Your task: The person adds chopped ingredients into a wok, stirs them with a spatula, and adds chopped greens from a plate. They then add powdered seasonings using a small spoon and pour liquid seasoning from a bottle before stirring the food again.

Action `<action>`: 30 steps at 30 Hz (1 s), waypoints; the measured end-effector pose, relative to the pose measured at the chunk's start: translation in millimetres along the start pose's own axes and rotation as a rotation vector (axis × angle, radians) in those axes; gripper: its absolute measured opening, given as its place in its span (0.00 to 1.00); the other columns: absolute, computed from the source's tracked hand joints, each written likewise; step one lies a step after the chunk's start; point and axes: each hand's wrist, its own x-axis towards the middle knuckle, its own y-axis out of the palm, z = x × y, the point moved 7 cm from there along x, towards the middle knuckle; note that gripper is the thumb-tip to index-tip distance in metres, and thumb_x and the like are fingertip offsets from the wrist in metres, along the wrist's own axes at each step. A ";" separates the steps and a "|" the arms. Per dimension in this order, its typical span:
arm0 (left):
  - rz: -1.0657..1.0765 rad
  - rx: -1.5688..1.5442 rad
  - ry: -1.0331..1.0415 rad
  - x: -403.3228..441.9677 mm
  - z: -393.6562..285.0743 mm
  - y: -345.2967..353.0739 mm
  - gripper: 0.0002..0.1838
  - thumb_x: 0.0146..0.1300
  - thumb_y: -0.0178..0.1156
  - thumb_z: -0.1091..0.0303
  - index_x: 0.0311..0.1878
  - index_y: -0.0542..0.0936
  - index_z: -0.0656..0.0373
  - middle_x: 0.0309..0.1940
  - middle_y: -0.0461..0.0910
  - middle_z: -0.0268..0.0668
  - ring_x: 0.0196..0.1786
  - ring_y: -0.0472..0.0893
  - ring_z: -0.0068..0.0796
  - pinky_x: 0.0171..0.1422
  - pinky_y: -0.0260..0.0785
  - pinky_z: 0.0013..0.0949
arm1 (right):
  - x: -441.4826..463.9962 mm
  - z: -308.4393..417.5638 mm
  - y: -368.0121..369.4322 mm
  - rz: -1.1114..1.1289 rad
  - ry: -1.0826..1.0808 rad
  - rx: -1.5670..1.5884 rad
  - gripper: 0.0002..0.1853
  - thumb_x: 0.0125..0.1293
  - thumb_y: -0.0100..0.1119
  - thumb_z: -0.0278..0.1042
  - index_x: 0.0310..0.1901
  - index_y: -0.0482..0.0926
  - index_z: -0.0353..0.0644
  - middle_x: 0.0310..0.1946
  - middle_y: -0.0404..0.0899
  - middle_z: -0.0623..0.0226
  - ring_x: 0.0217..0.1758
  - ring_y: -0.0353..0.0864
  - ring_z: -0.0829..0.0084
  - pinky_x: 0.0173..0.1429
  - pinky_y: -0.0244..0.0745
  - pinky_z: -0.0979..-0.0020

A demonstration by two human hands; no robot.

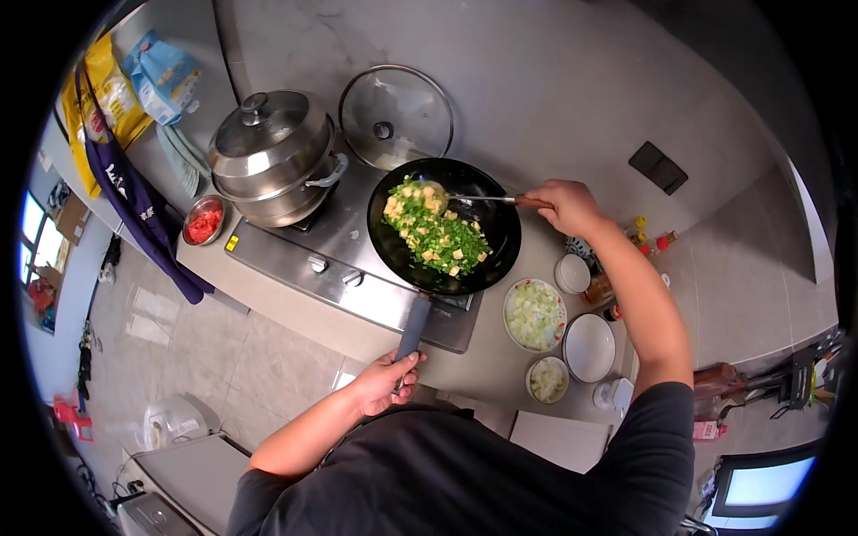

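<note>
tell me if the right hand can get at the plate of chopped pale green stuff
Probably yes: the plate sits uncovered beside the wok, though the right hand would likely need to release the ladle.

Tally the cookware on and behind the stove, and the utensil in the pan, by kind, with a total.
Round black wok: 1
Silver metal pot: 1
Lids (silver domed lid, round clear glass lid): 2
Brown-handled metal ladle: 1
Total: 5

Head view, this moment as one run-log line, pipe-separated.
left hand: grips wok handle | right hand: holds ladle in wok | wok: chopped greens, yellowish chunks | steel pot: lidded | glass lid: propped upright
</note>
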 end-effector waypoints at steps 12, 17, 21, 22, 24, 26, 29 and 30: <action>-0.005 0.008 -0.005 -2.6 -1.7 -0.8 0.13 0.74 0.53 0.56 0.53 0.71 0.52 0.26 0.67 0.26 0.22 0.66 0.19 0.23 0.57 0.22 | -14.9 34.6 -91.1 0.040 -0.077 -0.407 0.14 0.57 0.57 0.25 0.40 0.86 0.55 0.33 0.80 0.65 0.40 0.81 0.58 0.45 0.75 0.60; 0.001 0.007 0.005 -0.1 0.2 -3.0 0.14 0.74 0.52 0.54 0.54 0.71 0.51 0.25 0.66 0.26 0.22 0.66 0.18 0.23 0.57 0.21 | 7.3 42.1 -81.1 0.219 0.086 -0.494 0.08 0.51 0.62 0.25 0.33 0.86 0.46 0.32 0.83 0.58 0.40 0.83 0.55 0.46 0.78 0.59; -0.003 0.008 0.014 -1.6 0.8 -2.5 0.14 0.74 0.51 0.54 0.54 0.71 0.51 0.25 0.66 0.26 0.22 0.65 0.18 0.22 0.56 0.21 | 20.6 54.6 -57.4 0.244 0.110 -0.496 0.06 0.48 0.64 0.25 0.30 0.85 0.41 0.32 0.84 0.54 0.39 0.84 0.55 0.45 0.79 0.59; -0.002 0.007 0.015 -1.7 0.6 -2.2 0.14 0.74 0.51 0.54 0.53 0.71 0.51 0.25 0.66 0.26 0.22 0.65 0.18 0.22 0.56 0.21 | 22.2 56.9 -53.0 0.244 0.112 -0.482 0.06 0.47 0.63 0.25 0.29 0.85 0.41 0.33 0.84 0.54 0.39 0.84 0.55 0.45 0.79 0.59; 0.000 0.001 0.024 0.0 -1.0 -0.9 0.14 0.74 0.51 0.54 0.53 0.71 0.51 0.25 0.66 0.26 0.21 0.65 0.18 0.22 0.56 0.21 | 21.1 60.6 -60.4 0.239 0.116 -0.486 0.06 0.47 0.63 0.24 0.29 0.85 0.40 0.33 0.84 0.53 0.40 0.84 0.54 0.45 0.80 0.59; -0.007 -0.008 0.028 -1.7 -1.0 -2.8 0.13 0.74 0.50 0.55 0.53 0.71 0.52 0.25 0.66 0.27 0.21 0.65 0.18 0.22 0.56 0.20 | 16.4 63.6 -70.6 0.263 0.117 -0.531 0.06 0.48 0.63 0.23 0.29 0.85 0.40 0.32 0.84 0.54 0.40 0.85 0.54 0.45 0.80 0.59; -0.021 -0.015 0.022 -1.7 -0.8 -2.2 0.13 0.75 0.50 0.55 0.53 0.72 0.52 0.25 0.66 0.27 0.21 0.64 0.18 0.22 0.56 0.21 | 15.5 73.9 -81.2 0.246 0.091 -0.543 0.06 0.48 0.62 0.22 0.30 0.85 0.39 0.32 0.84 0.53 0.40 0.85 0.54 0.45 0.80 0.59; -0.021 -0.025 0.018 -1.7 0.3 -2.1 0.13 0.75 0.50 0.55 0.52 0.72 0.52 0.25 0.66 0.27 0.21 0.64 0.18 0.22 0.56 0.21 | 17.3 74.6 -74.5 0.249 0.089 -0.534 0.06 0.48 0.62 0.22 0.30 0.85 0.39 0.32 0.84 0.53 0.40 0.85 0.53 0.45 0.80 0.59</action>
